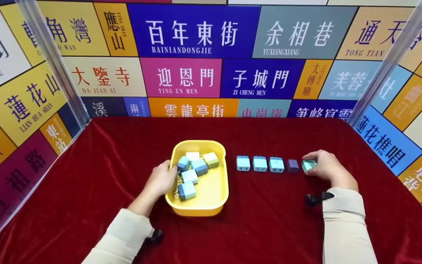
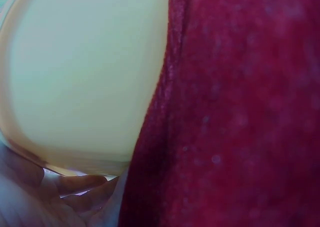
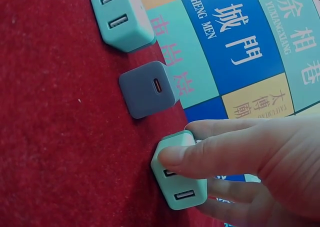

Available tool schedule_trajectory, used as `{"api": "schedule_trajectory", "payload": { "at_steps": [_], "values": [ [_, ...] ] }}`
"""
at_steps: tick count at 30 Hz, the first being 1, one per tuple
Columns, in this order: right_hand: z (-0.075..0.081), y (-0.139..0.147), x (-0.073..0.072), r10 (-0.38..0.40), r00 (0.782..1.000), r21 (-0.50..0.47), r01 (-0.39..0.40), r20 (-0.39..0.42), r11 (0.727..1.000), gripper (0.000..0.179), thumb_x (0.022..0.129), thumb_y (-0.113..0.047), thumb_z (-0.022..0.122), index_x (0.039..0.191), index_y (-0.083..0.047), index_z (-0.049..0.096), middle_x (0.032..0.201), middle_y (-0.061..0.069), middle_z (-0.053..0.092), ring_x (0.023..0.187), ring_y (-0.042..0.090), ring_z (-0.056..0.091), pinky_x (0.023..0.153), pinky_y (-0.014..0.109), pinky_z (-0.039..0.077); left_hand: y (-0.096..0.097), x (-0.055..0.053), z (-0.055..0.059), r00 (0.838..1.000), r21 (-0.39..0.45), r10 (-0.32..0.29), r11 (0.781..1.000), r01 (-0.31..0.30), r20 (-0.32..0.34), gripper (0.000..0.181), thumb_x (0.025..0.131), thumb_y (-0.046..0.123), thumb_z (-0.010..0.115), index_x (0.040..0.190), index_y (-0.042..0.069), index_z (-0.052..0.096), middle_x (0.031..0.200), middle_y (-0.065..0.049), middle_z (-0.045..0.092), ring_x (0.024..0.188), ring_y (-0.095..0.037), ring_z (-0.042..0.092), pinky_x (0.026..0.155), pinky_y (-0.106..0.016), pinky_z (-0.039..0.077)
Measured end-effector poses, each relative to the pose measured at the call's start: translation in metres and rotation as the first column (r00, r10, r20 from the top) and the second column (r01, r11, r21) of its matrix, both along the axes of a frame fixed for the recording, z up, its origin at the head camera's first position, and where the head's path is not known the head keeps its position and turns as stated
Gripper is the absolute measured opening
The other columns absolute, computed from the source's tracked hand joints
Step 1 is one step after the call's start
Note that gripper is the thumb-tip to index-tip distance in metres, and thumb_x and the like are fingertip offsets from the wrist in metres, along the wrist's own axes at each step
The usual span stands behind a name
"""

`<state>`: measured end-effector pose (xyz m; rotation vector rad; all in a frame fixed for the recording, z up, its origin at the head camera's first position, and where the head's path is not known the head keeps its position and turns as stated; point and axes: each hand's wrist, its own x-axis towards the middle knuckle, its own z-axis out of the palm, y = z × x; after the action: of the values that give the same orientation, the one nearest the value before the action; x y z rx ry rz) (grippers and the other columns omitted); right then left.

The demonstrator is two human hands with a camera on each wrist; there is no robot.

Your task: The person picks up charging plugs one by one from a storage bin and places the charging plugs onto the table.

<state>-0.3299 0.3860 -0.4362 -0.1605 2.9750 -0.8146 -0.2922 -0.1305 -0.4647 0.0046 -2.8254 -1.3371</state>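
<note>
My left hand [image 1: 160, 178] grips the left wall of a yellow plastic tub [image 1: 216, 198]; in the left wrist view its fingers [image 2: 85, 192] lie against the tub's side. Several plug chargers, among them a blue-and-dark-blue one [image 1: 187, 191], lie jumbled in the tub. At the right end of a row of chargers, my right hand [image 1: 322, 167] pinches a light green charger [image 3: 182, 194] with two USB slots, thumb over its front face. Just left of it sits a small dark purple-grey charger [image 3: 145, 92] with a single oval port.
Three light blue chargers, including the leftmost one [image 1: 243, 164], stand in the row between tub and dark charger, ports facing me. Dark red cloth [image 1: 262, 220] covers the table. A wall of coloured signs [image 1: 192, 31] rises behind, with clear posts [image 1: 383, 58] at the corners.
</note>
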Motion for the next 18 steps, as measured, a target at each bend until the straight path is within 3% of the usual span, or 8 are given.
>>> {"api": "schedule_trajectory", "payload": {
  "at_steps": [11, 18],
  "values": [
    [-0.0011, 0.0019, -0.0001, 0.008, 1.0, 0.003, -0.008, -0.02, 1.0, 0.054, 0.084, -0.004, 0.084, 0.133, 0.009, 0.067, 0.132, 0.035, 0.064, 0.11, 0.044, 0.06, 0.091, 0.05, 0.052, 0.0008, 0.0006, 0.0007, 1.0, -0.003, 0.011, 1.0, -0.011, -0.013, 0.036, 0.108, 0.022, 0.049, 0.129, -0.002, 0.066, 0.114, -0.021, 0.07, 0.108, -0.033, 0.064, 0.102, -0.051, 0.051],
    [-0.0015, 0.0013, 0.0004, 0.002, 1.0, -0.013, -0.002, -0.009, 1.0, 0.054, 0.085, -0.003, 0.083, 0.135, 0.009, 0.066, 0.134, 0.036, 0.061, 0.111, 0.044, 0.058, 0.093, 0.052, 0.052, 0.0005, 0.0008, 0.0002, 1.0, -0.003, 0.004, 1.0, -0.004, -0.006, 0.04, 0.109, 0.022, 0.048, 0.135, -0.004, 0.064, 0.121, -0.021, 0.07, 0.113, -0.033, 0.064, 0.104, -0.052, 0.05]
  ]
}}
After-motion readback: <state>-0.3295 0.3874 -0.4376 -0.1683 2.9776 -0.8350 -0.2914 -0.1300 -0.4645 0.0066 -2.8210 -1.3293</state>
